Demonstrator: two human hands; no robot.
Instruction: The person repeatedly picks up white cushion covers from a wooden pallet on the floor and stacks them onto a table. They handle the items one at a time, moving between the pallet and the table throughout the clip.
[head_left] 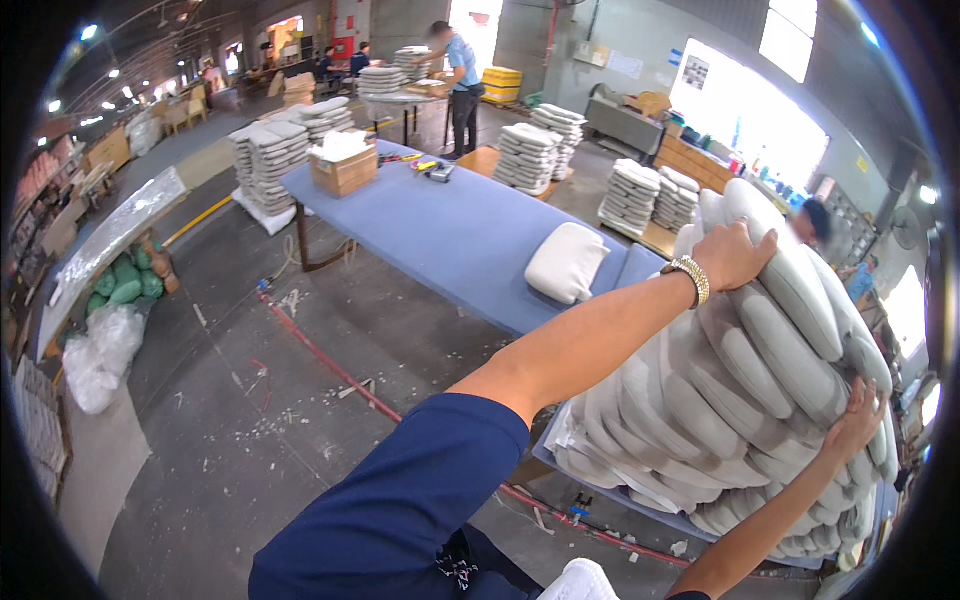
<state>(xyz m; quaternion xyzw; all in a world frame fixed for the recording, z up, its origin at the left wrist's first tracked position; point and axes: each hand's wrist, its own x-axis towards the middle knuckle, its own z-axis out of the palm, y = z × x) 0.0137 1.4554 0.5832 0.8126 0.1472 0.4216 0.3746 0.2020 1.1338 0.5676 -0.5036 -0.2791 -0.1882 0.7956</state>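
A tall stack of light grey padded seat cushions (690,400) leans at my right on a blue-topped table. My left hand (735,254), with a gold watch (690,280) on the wrist, has its fingers wrapped over the edge of an upper cushion (800,290). Lower and farther right, my right hand (857,420) grips the end of a cushion at the stack's outer side; its fingertips are partly hidden. A single cushion (568,262) lies flat on the long blue table (430,215), left of the stack.
On the far table end stand a cardboard box (343,170) and some hand tools (432,170). More cushion piles (528,158) stand beyond. A red hose (330,355) crosses the floor. A co-worker (462,80) stands at a far table; another person (812,222) is behind the stack.
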